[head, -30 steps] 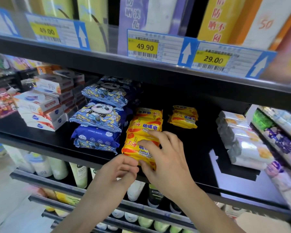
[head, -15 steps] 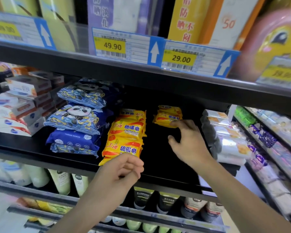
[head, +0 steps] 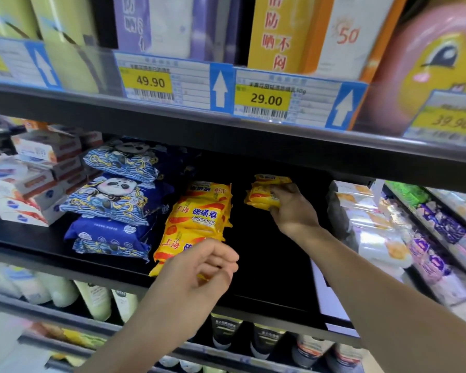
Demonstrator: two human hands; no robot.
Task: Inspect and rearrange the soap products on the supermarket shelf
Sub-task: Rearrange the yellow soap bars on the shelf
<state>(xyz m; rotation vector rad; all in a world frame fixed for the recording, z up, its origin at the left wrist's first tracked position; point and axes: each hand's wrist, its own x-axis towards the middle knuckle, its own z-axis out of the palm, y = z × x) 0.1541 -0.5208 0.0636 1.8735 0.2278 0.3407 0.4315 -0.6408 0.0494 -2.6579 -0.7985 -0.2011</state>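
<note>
Right hand point(head: 291, 208) reaches deep into black metal shelf point(head: 267, 270), fingers curled round small yellow plastic-wrapped soap packs point(head: 264, 195) at back. Grip whole pack, not loose wrapper edge; draw straight forward, keep low under upper shelf lip.

Left hand point(head: 199, 267) hovers at front of yellow sulfur soap stack point(head: 199, 214), fingers loosely curled, holding nothing. Keep it clear of stack's front pack, which overhangs edge.

Blue panda-print soap packs point(head: 113, 200) just left. Clear-wrapped white soap bundles point(head: 361, 211) close on right; mind elbow.
</note>
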